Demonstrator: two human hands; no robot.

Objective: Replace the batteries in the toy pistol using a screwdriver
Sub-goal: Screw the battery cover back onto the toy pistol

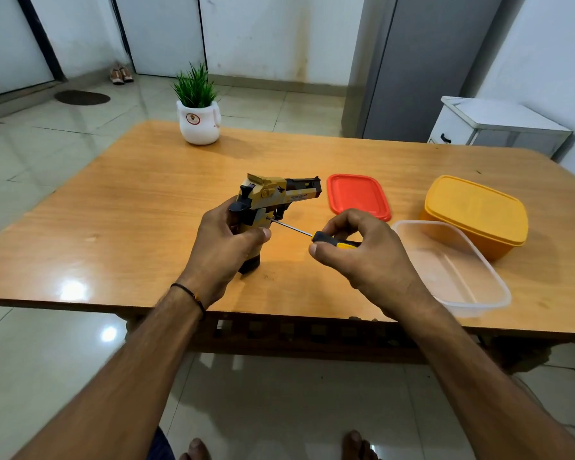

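Head view: A person's left hand (224,242) wraps its curled fingers and thumb around the grip of a yellow-and-black toy pistol (273,194), holding it upright near the middle of a wooden table (146,200), butt down at the tabletop and muzzle pointing right toward a red lid (357,195) lying flat. The right hand (356,250) pinches the black-and-yellow handle of a screwdriver (312,234) between thumb and fingers; the slim metal shaft angles up and left, its tip set against the side of the pistol just above the grip. A dark thread band (188,293) circles the left wrist. Beside the right hand sits an open clear plastic container (425,222), and behind it a yellow container (475,210) with its lid on. A potted plant (198,107) in a white pot stands at the table's far edge.
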